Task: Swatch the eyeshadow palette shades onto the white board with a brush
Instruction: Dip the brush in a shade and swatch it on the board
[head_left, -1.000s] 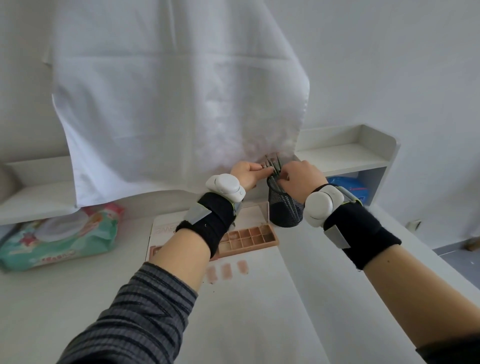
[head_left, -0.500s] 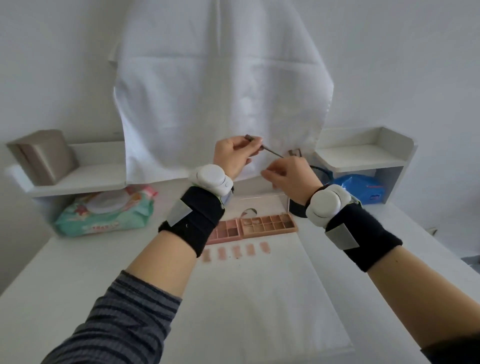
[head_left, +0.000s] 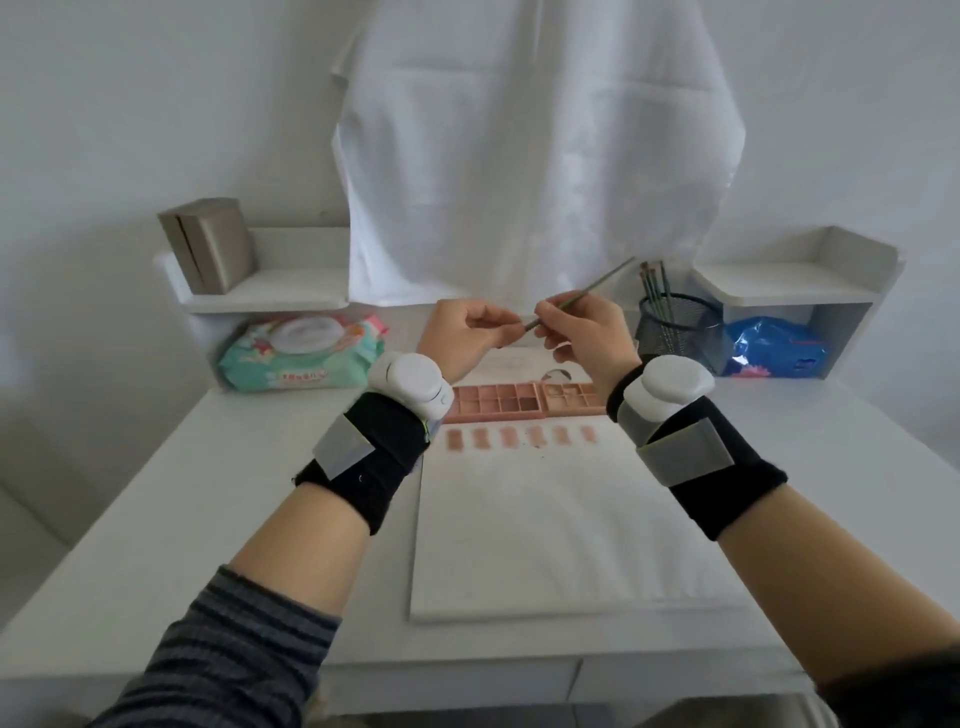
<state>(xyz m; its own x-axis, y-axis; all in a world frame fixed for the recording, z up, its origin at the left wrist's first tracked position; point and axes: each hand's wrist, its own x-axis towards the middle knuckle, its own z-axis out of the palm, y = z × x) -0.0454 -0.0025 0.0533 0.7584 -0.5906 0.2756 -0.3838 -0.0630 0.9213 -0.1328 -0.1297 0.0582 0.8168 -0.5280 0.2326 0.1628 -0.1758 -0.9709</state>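
White table (head_left: 208, 493) carries the work. White board (head_left: 561, 530) lies flat at centre, near edge toward the person; six pinkish swatches (head_left: 519, 437) run in a row along its far end. Eyeshadow palette (head_left: 498, 402) sits open just beyond the swatches, partly hidden by both wrists. Mesh cup (head_left: 675, 327) with spare brushes stands far right; wipes pack (head_left: 301, 353) far left.

Right hand (head_left: 587, 332) pinches a thin brush (head_left: 576, 296) mid-shaft, handle slanting up to the far right. Left hand (head_left: 467, 332) has fingers curled, fingertips pinched at the brush's lower tip.

Risks, as judged: fingering the bristles may splay them or smear leftover pigment, muddying the next shade. A loose mid-shaft pinch could let the brush roll and drop on the board, marking it.
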